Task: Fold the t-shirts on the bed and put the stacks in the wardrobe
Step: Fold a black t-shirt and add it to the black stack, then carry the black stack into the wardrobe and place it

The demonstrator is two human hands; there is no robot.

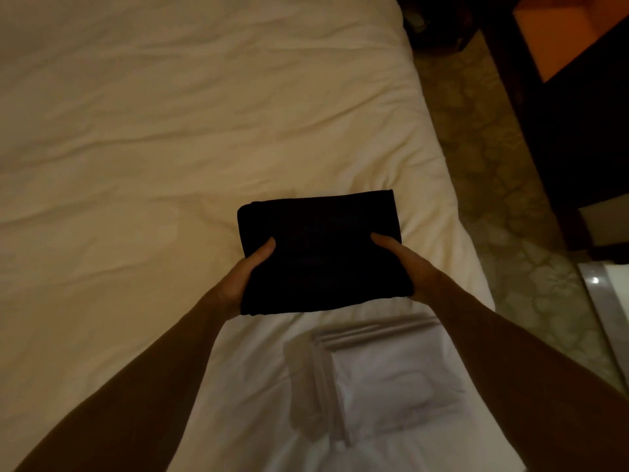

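Observation:
A folded black t-shirt (320,250) is held flat above the white bed (153,148), near its right edge. My left hand (243,270) grips its left side, thumb on top and fingers hidden underneath. My right hand (405,262) grips its right side the same way. Closer to me, below the black shirt, a stack of folded white t-shirts (384,376) lies on the bed. The wardrobe cannot be made out for certain.
The bed's right edge runs diagonally beside a patterned floor (503,206). Dark wooden furniture (561,124) with an orange panel stands at the upper right. A pale glossy surface (609,301) shows at the right edge.

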